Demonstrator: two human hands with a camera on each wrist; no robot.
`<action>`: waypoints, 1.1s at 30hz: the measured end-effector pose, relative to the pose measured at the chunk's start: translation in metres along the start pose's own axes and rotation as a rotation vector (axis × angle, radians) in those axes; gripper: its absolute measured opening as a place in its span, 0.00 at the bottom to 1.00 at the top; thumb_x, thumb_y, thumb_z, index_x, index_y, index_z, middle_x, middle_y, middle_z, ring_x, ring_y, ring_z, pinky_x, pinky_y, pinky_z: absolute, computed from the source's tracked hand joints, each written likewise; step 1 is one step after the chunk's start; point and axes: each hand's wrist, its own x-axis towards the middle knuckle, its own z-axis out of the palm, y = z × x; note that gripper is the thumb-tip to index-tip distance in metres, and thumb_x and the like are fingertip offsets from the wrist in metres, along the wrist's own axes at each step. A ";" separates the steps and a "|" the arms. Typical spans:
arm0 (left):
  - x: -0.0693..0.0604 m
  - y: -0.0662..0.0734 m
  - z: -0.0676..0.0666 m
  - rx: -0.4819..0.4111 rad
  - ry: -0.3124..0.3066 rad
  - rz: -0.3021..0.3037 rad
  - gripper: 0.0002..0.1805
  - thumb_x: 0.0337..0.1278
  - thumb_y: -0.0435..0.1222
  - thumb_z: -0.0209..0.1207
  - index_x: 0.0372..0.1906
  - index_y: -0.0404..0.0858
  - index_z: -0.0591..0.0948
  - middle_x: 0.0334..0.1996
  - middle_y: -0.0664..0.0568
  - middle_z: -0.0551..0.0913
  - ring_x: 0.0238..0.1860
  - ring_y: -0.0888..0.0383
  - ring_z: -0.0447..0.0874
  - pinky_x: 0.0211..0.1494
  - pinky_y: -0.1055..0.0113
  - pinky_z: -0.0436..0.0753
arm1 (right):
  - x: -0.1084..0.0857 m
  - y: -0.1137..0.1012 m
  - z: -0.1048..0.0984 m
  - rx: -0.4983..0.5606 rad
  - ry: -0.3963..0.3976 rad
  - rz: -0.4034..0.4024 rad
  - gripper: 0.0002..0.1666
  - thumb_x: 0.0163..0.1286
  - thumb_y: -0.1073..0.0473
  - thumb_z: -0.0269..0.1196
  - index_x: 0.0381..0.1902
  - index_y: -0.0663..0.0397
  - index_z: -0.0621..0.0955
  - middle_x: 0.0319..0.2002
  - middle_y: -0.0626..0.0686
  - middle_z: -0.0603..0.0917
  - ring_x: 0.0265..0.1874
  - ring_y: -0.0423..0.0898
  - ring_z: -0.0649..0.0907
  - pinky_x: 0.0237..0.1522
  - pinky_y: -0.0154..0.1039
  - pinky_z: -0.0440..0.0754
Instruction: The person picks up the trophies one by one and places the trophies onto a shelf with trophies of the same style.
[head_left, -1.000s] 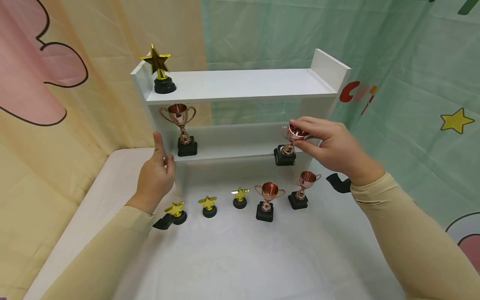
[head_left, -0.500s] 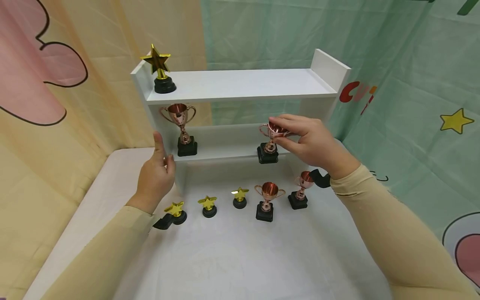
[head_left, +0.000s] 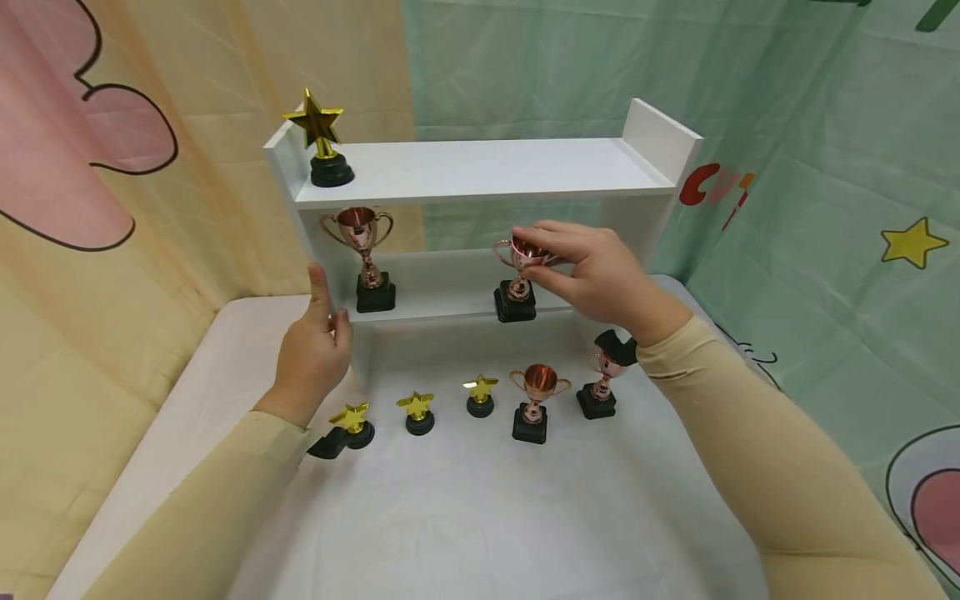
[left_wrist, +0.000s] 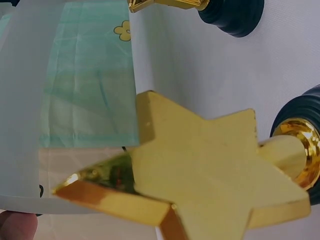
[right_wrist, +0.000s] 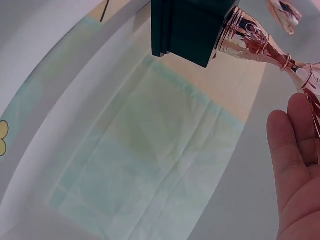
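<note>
At the lower centre, two copper cups (head_left: 540, 381) and small gold stars (head_left: 416, 407) stand on the white table (head_left: 480, 517). Left of centre, the left hand (head_left: 309, 357) is beside the shelf unit (head_left: 480, 169); whether it grips cannot be told. Right of centre, the right hand (head_left: 588, 265) pinches the carried cup (head_left: 517, 290) near its rim, at the middle shelf (head_left: 450, 298). This looks like placing; the next move calls for a level set-down. Since the earlier frame, the carried cup has shifted leftward.

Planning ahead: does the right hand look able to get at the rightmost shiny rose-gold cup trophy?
Probably not yet: the right hand holds another rose-gold cup trophy. The rightmost one stands below.
</note>
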 end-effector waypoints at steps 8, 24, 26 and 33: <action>-0.001 -0.001 0.000 0.004 -0.007 -0.013 0.53 0.78 0.31 0.46 0.81 0.75 0.26 0.16 0.45 0.66 0.15 0.52 0.59 0.22 0.60 0.63 | 0.011 -0.004 0.006 0.032 -0.028 0.033 0.31 0.74 0.57 0.69 0.73 0.51 0.79 0.66 0.54 0.84 0.51 0.48 0.88 0.46 0.49 0.87; 0.000 0.001 0.000 0.011 -0.011 -0.004 0.53 0.79 0.31 0.47 0.81 0.74 0.24 0.16 0.45 0.65 0.15 0.53 0.58 0.22 0.60 0.63 | 0.037 -0.011 0.025 0.096 -0.075 0.049 0.31 0.76 0.55 0.68 0.74 0.50 0.77 0.60 0.53 0.87 0.48 0.46 0.87 0.43 0.43 0.83; 0.000 0.002 0.001 0.014 -0.010 -0.005 0.53 0.79 0.32 0.47 0.81 0.74 0.25 0.16 0.44 0.65 0.15 0.52 0.59 0.22 0.59 0.63 | 0.040 -0.013 0.027 0.101 -0.087 0.057 0.31 0.76 0.55 0.67 0.74 0.49 0.77 0.59 0.53 0.87 0.48 0.46 0.86 0.43 0.42 0.82; 0.000 0.002 0.000 0.012 -0.005 -0.009 0.53 0.78 0.32 0.47 0.80 0.74 0.24 0.17 0.44 0.65 0.16 0.52 0.59 0.22 0.59 0.63 | 0.053 -0.018 0.036 0.092 -0.120 0.082 0.30 0.77 0.53 0.66 0.75 0.46 0.77 0.57 0.52 0.87 0.47 0.45 0.86 0.43 0.42 0.82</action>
